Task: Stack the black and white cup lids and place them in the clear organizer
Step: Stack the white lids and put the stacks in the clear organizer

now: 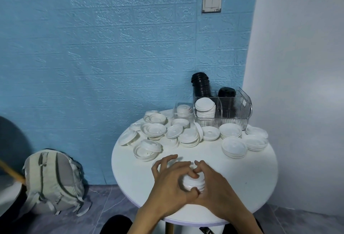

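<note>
Your two hands are together at the near edge of the round white tabletop (242,183), both cupped round a short stack of white plastic cup lids (193,183) that stands on it. Your left hand (173,183) wraps the stack's left side with curled fingers, and your right hand (217,187) closes on the right side, the thumbs meeting in front; how many lids are in the stack is hard to judge, since your fingers cover most of it. Farther back, loose white lids (156,131) lie scattered and partly piled across the middle of the tabletop, with a few neater low stacks (233,148) to the right. Behind them stands the clear ribbed plastic organizer (240,120), holding a stack of white lids (204,110) in its front left compartment and two columns of black lids (202,85) behind. A grey backpack (54,181) rests on the floor against the blue wall.
</note>
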A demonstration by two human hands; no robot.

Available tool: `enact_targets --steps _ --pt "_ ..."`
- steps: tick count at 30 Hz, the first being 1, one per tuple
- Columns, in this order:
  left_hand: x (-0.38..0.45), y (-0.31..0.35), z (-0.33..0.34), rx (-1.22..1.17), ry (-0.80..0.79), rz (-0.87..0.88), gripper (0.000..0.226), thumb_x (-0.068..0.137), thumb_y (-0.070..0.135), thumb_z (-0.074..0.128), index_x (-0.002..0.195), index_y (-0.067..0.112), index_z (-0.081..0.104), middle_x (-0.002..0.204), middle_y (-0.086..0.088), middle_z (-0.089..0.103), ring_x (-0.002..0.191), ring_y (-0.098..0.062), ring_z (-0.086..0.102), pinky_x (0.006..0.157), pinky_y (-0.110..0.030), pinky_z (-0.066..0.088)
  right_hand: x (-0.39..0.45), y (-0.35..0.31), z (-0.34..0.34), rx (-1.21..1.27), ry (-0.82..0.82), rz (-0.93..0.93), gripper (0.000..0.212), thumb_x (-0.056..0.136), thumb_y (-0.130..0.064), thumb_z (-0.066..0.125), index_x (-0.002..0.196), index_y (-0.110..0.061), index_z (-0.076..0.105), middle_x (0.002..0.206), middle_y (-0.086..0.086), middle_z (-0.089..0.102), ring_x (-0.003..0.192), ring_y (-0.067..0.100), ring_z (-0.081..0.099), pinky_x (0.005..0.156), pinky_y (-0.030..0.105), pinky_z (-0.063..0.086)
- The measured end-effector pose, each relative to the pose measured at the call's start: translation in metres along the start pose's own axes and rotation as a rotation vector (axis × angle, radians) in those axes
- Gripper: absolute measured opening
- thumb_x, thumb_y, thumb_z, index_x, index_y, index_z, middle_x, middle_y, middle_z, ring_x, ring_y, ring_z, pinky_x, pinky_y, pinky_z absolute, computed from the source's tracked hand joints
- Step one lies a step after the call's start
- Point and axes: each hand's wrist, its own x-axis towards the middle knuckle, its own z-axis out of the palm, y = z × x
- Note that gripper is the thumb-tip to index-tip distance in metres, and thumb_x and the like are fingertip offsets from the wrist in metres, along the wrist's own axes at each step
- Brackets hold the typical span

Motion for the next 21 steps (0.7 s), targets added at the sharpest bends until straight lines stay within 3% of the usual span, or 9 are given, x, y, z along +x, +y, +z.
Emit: enact_targets --steps 3,5,8,12,17,19,21 --pt "-0.001 -0.002 -0.002 0.036 0.003 0.013 0.037 0.065 0.056 0.066 0.101 0.045 0.066 0.116 0.056 0.04 0.136 0.019 0.015 0.111 -0.021 -0.001 -0.001 -0.002 -0.004 0.034 -0.05 0.011 0.077 0.058 -0.066 0.074 0.124 -0.041 0.042 0.12 -0.021 0.057 0.108 0.001 0.059 0.089 0.017 0.047" --pt "-0.002 -0.004 -0.005 0.067 -0.011 0.011 0.039 0.066 0.061 0.067 0.102 0.046 0.067 0.116 0.055 0.04 0.133 0.019 0.018 0.114 -0.027 0.001 -0.001 -0.002 -0.005 0.051 -0.061 -0.004 0.08 0.054 -0.066 0.082 0.12 -0.04 0.045 0.118 -0.021 0.058 0.106 -0.001 0.059 0.089 0.019 0.049" --pt "-0.003 -0.007 -0.009 0.105 -0.015 0.004 0.05 0.063 0.081 0.066 0.099 0.048 0.069 0.12 0.051 0.046 0.132 0.018 0.021 0.112 -0.022 -0.007 0.001 0.001 -0.005 0.058 -0.06 -0.009 0.089 0.043 -0.075 0.086 0.114 -0.04 0.046 0.123 -0.025 0.057 0.11 -0.003 0.057 0.097 0.023 0.047" --pt "-0.002 -0.012 -0.008 0.138 -0.034 0.011 0.047 0.066 0.081 0.064 0.098 0.048 0.072 0.128 0.045 0.051 0.138 0.012 0.018 0.11 -0.021 -0.009 0.0 0.002 -0.003 0.017 -0.078 0.002 0.096 0.044 -0.082 0.081 0.122 -0.042 0.042 0.126 -0.031 0.052 0.115 -0.003 0.053 0.102 0.023 0.044" --pt "-0.008 -0.014 -0.011 0.13 -0.035 0.026 0.037 0.079 0.08 0.054 0.106 0.06 0.069 0.137 0.045 0.045 0.143 0.01 0.008 0.112 -0.023 -0.008 0.001 0.0 -0.005 0.005 -0.088 -0.001 0.08 0.053 -0.075 0.081 0.114 -0.048 0.039 0.122 -0.04 0.043 0.114 -0.006 0.049 0.102 0.014 0.038" --pt "-0.008 -0.016 -0.015 0.101 -0.03 0.039 0.03 0.085 0.075 0.05 0.11 0.066 0.066 0.141 0.045 0.041 0.144 0.01 0.004 0.112 -0.023 -0.009 0.002 0.002 -0.005 0.031 -0.063 0.0 0.075 0.056 -0.074 0.081 0.115 -0.046 0.043 0.125 -0.04 0.043 0.117 -0.006 0.049 0.101 0.007 0.034" --pt "-0.011 -0.017 -0.019 0.073 -0.008 0.063 0.029 0.089 0.07 0.049 0.115 0.069 0.061 0.143 0.046 0.035 0.146 0.009 0.003 0.113 -0.024 -0.006 0.004 0.004 -0.004 0.074 -0.001 -0.033 0.062 0.061 -0.075 0.076 0.112 -0.048 0.052 0.126 -0.039 0.049 0.118 -0.01 0.05 0.103 0.009 0.036"
